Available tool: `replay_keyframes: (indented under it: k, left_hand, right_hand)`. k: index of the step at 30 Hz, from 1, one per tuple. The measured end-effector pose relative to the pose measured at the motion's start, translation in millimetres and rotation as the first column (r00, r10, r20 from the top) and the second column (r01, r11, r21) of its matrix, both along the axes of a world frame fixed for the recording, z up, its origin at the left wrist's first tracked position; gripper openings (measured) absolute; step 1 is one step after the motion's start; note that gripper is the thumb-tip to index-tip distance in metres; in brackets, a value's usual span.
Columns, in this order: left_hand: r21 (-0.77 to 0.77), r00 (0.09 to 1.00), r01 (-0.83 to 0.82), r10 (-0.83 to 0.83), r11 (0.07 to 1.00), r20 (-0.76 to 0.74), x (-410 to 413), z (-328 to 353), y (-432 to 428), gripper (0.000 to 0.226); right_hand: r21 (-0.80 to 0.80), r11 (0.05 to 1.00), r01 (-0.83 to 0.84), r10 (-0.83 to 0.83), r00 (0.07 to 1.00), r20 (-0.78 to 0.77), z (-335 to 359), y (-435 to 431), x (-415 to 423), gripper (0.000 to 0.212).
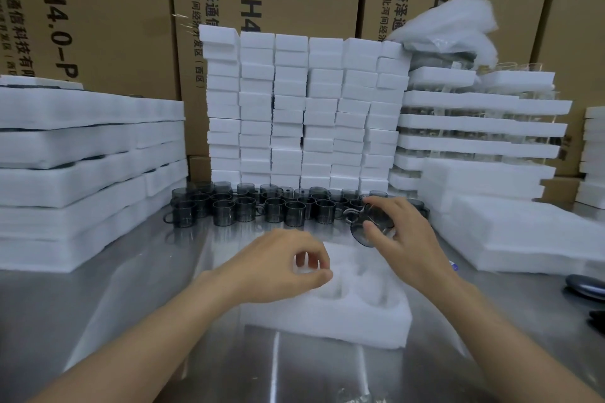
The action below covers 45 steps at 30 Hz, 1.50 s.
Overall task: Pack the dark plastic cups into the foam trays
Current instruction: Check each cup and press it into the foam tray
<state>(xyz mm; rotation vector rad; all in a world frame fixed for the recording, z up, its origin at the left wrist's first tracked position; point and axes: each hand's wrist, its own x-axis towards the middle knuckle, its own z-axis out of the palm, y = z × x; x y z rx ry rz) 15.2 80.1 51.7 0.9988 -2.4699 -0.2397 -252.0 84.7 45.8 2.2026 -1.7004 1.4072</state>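
A white foam tray point(330, 324) with round pockets lies on the steel table in front of me. My right hand point(402, 235) grips a dark see-through cup point(366, 222) by its side, tilted, just above the tray's far right corner. My left hand point(281, 267) hovers over the tray's left part with fingers loosely curled, thumb near the fingertips, holding nothing that I can see. Several more dark cups point(262, 206) stand in rows behind the tray.
Stacks of white foam blocks point(301, 108) rise behind the cups. Foam tray piles stand at left point(82, 167) and right point(484, 141). Cardboard boxes point(98, 10) form the back wall. A dark object point(586, 285) lies at the right edge.
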Motion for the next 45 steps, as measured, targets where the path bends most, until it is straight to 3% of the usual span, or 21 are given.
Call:
replay_keyframes:
  k: [6, 13, 22, 25, 29, 33, 38, 40, 42, 45]
  left_hand:
    - [0.019, 0.998, 0.020, -0.019, 1.000, -0.065, 1, 0, 0, 0.018]
    - [-0.088, 0.998, -0.040, 0.044, 0.995, 0.046, 5, 1, -5, 0.025]
    - [-0.091, 0.998, -0.035, 0.039, 0.995, 0.041, 5, -1, -8, 0.024]
    - [-0.080, 0.999, -0.031, 0.033, 0.996, 0.028, 5, -2, -9, 0.021]
    - [-0.075, 0.999, -0.033, 0.034, 0.997, 0.011, 6, -4, -10, 0.019]
    - [-0.074, 0.999, -0.030, 0.031, 0.997, 0.008, 5, -4, -11, 0.020]
    - [-0.075, 1.000, -0.024, 0.025, 0.997, 0.008, 6, -6, -14, 0.019]
    - [-0.086, 1.000, -0.021, 0.022, 0.996, 0.003, 6, -6, -14, 0.019]
    - [-0.091, 1.000, -0.013, 0.012, 0.996, -0.003, 6, -5, -13, 0.020]
    - [-0.081, 1.000, -0.004, 0.004, 0.997, -0.007, 7, -4, -14, 0.020]
  right_hand:
    - [0.086, 0.987, -0.137, 0.136, 0.991, 0.016, 5, 10, 5, 0.053]
    - [0.162, 0.956, -0.243, 0.240, 0.970, 0.035, 20, 22, 1, 0.045]
    - [0.235, 0.947, -0.217, 0.250, 0.960, -0.122, 19, 23, 6, 0.035]
    - [0.271, 0.949, -0.163, 0.225, 0.951, -0.214, 17, 23, 11, 0.043]
    - [0.320, 0.921, -0.221, 0.261, 0.961, -0.089, 18, 20, 0, 0.038]
    - [0.381, 0.903, -0.198, 0.273, 0.949, -0.154, 17, 19, -3, 0.043]
    - [0.267, 0.943, -0.200, 0.255, 0.948, -0.190, 14, 22, 10, 0.053]
    - [0.404, 0.898, -0.172, 0.310, 0.900, -0.306, 10, 21, 19, 0.051]
    - [0.546, 0.835, -0.070, 0.346, 0.838, -0.422, 2, 20, 24, 0.063]
    - [0.524, 0.841, -0.135, 0.345, 0.880, -0.328, 4, 23, 23, 0.073]
